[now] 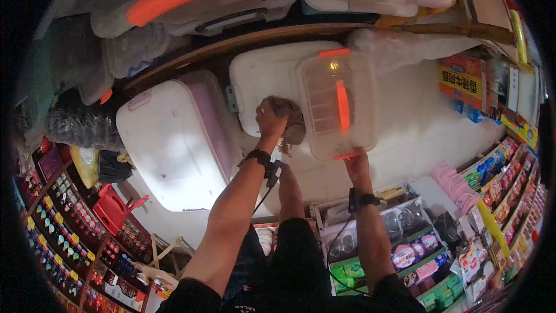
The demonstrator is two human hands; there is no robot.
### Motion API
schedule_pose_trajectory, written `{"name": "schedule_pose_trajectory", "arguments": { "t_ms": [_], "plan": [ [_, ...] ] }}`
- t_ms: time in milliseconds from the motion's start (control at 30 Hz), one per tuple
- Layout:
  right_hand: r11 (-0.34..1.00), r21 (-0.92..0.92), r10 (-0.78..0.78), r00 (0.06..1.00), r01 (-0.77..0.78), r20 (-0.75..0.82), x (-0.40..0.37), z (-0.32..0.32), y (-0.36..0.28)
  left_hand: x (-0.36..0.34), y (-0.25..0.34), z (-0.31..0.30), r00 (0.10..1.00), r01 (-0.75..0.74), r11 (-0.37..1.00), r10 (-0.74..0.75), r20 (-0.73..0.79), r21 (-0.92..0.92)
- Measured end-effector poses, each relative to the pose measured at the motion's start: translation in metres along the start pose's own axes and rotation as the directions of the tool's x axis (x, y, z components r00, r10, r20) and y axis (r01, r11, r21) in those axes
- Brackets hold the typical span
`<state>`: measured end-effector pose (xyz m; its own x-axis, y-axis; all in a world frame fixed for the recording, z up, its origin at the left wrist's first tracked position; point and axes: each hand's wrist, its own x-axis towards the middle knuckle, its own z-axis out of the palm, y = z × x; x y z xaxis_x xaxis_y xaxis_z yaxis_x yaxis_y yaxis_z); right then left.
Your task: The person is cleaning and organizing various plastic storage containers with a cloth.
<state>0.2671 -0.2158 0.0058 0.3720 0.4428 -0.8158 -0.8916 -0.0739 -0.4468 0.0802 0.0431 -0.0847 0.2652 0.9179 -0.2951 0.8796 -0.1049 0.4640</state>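
Observation:
My left hand is closed on a crumpled brown cloth, in front of a white lidded bin. My right hand grips the lower edge of a clear plastic box with an orange handle and orange latches. The clear box stands in front of the right part of the white bin. To the left of my hands is a larger white-lidded bin with a purple body.
More plastic bins line a shelf above. A red stool and goods racks are at the left. Packaged goods fill racks at the lower right. A red and yellow carton stands at the right.

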Motion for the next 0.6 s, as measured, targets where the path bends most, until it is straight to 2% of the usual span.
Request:
{"name": "schedule_pose_trajectory", "arguments": {
  "t_ms": [33,67,100,133,167,200,267,300,367,400,433,467,500,567,600],
  "plan": [
    [1.0,-0.002,-0.002,1.0,0.002,-0.013,-0.001,0.007,-0.002,-0.008,-0.029,0.031,1.0,0.002,1.0,-0.002,-0.01,0.009],
    [1.0,-0.008,-0.004,1.0,0.004,-0.022,-0.003,0.016,-0.004,-0.016,-0.066,0.073,0.987,0.12,0.96,-0.088,0.134,-0.255],
    [1.0,-0.011,-0.001,1.0,0.001,-0.008,-0.007,0.027,-0.007,-0.02,-0.087,0.093,0.949,0.259,0.836,-0.126,0.29,-0.484],
    [0.999,-0.026,0.025,0.99,-0.029,-0.137,-0.015,0.034,-0.007,-0.019,-0.076,0.073,0.952,0.258,0.834,-0.132,0.277,-0.488],
    [0.997,-0.041,0.045,0.962,-0.058,-0.269,-0.024,0.042,-0.006,-0.022,-0.063,0.054,0.915,0.301,0.869,-0.148,0.375,-0.392],
    [0.997,-0.054,0.043,0.964,-0.059,-0.262,-0.032,0.04,-0.001,-0.028,-0.052,0.04,0.866,0.335,0.896,-0.171,0.469,-0.292],
    [0.994,0.041,0.103,0.793,-0.098,-0.6,-0.046,0.029,0.019,-0.043,-0.047,0.036,0.867,0.352,0.894,-0.201,0.457,-0.276],
    [0.994,0.027,0.098,0.802,-0.102,-0.59,-0.053,0.021,0.032,-0.05,-0.044,0.032,0.865,0.364,0.898,-0.227,0.447,-0.249],
    [0.969,-0.149,0.102,0.87,-0.196,-0.482,-0.063,0.013,0.053,-0.067,-0.035,0.018,0.788,0.498,0.782,-0.228,0.571,-0.375],
    [0.966,-0.167,0.098,0.878,-0.197,-0.468,-0.064,0.022,0.058,-0.074,-0.024,-0.009,0.836,0.427,0.779,-0.147,0.528,-0.459],
    [0.902,-0.36,0.106,0.932,-0.237,-0.347,-0.065,0.035,0.064,-0.08,-0.012,-0.039,0.877,0.349,0.768,-0.065,0.476,-0.537],
    [0.804,-0.545,0.137,0.965,-0.239,-0.223,-0.066,0.05,0.071,-0.085,-0.01,-0.056,0.885,0.347,0.758,-0.071,0.459,-0.552],
    [0.794,-0.563,0.132,0.969,-0.23,-0.21,-0.07,0.075,0.077,-0.09,-0.009,-0.07,0.896,0.31,0.778,-0.046,0.442,-0.547],
    [0.86,-0.478,0.107,0.979,-0.18,-0.176,-0.074,0.138,0.086,-0.095,-0.01,-0.105,0.914,0.266,0.788,-0.024,0.405,-0.555],
    [0.887,-0.386,0.176,0.959,-0.253,-0.222,-0.069,0.147,0.092,-0.099,-0.009,-0.125,0.921,0.257,0.751,0.0,0.389,-0.608]
  ]
}}
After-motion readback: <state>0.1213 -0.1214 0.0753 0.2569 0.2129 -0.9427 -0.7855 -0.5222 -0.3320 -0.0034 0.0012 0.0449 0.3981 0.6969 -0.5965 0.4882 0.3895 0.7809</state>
